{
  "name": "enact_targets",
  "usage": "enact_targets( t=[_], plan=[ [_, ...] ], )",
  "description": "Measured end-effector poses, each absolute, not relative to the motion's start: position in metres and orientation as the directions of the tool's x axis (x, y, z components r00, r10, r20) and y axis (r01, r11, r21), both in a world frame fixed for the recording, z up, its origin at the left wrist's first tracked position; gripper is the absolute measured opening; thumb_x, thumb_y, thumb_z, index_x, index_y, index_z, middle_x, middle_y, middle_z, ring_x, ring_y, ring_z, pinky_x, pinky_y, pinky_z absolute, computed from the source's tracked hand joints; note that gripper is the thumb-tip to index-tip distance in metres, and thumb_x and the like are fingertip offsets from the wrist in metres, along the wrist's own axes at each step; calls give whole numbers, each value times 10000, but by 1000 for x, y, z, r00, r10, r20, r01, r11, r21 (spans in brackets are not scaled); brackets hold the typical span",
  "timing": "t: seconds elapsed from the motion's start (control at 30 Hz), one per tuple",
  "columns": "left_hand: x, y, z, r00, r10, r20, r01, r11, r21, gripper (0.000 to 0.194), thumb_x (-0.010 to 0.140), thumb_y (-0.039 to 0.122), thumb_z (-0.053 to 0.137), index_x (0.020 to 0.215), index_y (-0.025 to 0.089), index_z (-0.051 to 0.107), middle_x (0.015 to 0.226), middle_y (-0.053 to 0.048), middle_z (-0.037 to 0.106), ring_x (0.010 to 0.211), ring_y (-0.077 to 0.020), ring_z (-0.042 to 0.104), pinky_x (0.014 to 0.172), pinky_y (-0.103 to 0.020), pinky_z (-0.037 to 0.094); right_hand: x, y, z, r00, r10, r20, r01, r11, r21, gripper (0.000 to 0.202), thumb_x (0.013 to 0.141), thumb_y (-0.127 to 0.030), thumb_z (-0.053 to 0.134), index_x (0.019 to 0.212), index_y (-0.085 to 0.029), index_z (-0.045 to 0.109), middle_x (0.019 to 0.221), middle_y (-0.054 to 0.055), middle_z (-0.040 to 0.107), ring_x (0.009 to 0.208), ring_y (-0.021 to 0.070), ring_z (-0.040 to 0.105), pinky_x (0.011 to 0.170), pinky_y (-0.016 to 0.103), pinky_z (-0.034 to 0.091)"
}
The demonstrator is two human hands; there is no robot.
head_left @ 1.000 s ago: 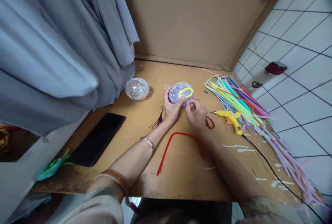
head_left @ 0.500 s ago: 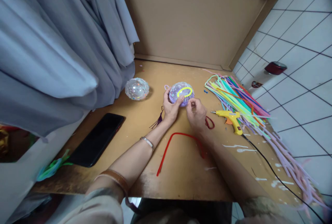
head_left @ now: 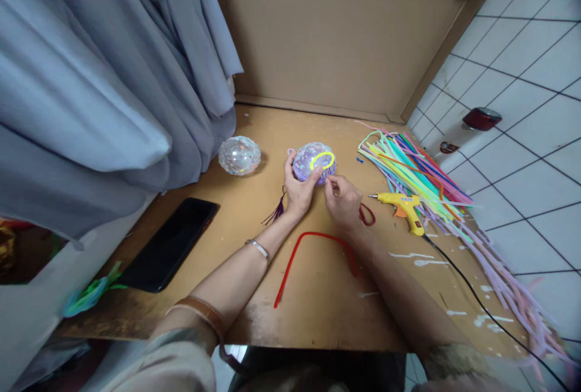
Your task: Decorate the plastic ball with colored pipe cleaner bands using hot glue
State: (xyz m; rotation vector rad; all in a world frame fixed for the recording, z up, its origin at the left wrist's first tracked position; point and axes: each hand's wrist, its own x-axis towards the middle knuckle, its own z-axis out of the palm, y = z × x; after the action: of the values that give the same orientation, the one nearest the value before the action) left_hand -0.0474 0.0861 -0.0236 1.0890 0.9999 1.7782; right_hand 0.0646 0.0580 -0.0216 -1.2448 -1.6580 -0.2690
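My left hand [head_left: 299,192] is closed around a purple decorated ball [head_left: 313,155], its thumb pressed on the front. A bright yellow ring [head_left: 330,157] shows on that ball, beside a patch of dark strands at its lower right. My right hand [head_left: 342,198] pinches at the ball's lower right edge; whatever lies between its fingertips is too small to make out. A dark purple tassel [head_left: 278,210] hangs by my left wrist. From beside my right wrist a dark red loop [head_left: 368,215] sticks out. Between my forearms lies a bent red pipe cleaner [head_left: 290,262].
A clear ball with speckled sides [head_left: 239,156] stands left of my hands. Nearer is a black phone [head_left: 167,247]. At right lie a yellow glue gun [head_left: 403,203] with a black cord and a heap of coloured pipe cleaners [head_left: 408,162]. Grey cloth [head_left: 136,77] hangs at left.
The purple ball has shifted slightly left and turned a little in my left hand. My right hand has moved slightly left and down, still pinching.
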Motion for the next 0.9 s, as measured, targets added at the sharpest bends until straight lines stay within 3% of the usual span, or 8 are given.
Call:
enact_targets(
  t=[0.37, 0.7, 0.9],
  plan=[
    [-47, 81, -19, -319, 880, 352, -140, -411, 901, 861, 655, 530, 858, 1371, 232, 487, 1509, -146, 492, 1450, -309, 442, 1240, -460, 313, 63, 58, -20, 111, 579, 808, 837, 384, -390, 168, 890, -258, 520, 740, -234, 591, 643, 9, 677, 599, 153, 639, 623, 260, 483],
    [-47, 85, -22, -300, 903, 307, -216, -378, 900, 832, 673, 597, 817, 1341, 223, 492, 1494, -159, 516, 1383, -314, 525, 1189, -456, 391, 61, 59, -19, 124, 590, 798, 800, 417, -432, 129, 913, -256, 484, 857, -231, 598, 713, 10, 691, 637, 151, 657, 628, 255, 496],
    [-47, 87, -24, -320, 900, 296, -227, -376, 898, 835, 685, 595, 814, 1358, 234, 477, 1549, -155, 462, 1452, -309, 450, 1223, -449, 352, 62, 58, -20, 86, 601, 795, 778, 457, -430, 181, 956, -303, 491, 897, -220, 640, 798, 53, 738, 688, 179, 689, 671, 288, 535]
  ],
)
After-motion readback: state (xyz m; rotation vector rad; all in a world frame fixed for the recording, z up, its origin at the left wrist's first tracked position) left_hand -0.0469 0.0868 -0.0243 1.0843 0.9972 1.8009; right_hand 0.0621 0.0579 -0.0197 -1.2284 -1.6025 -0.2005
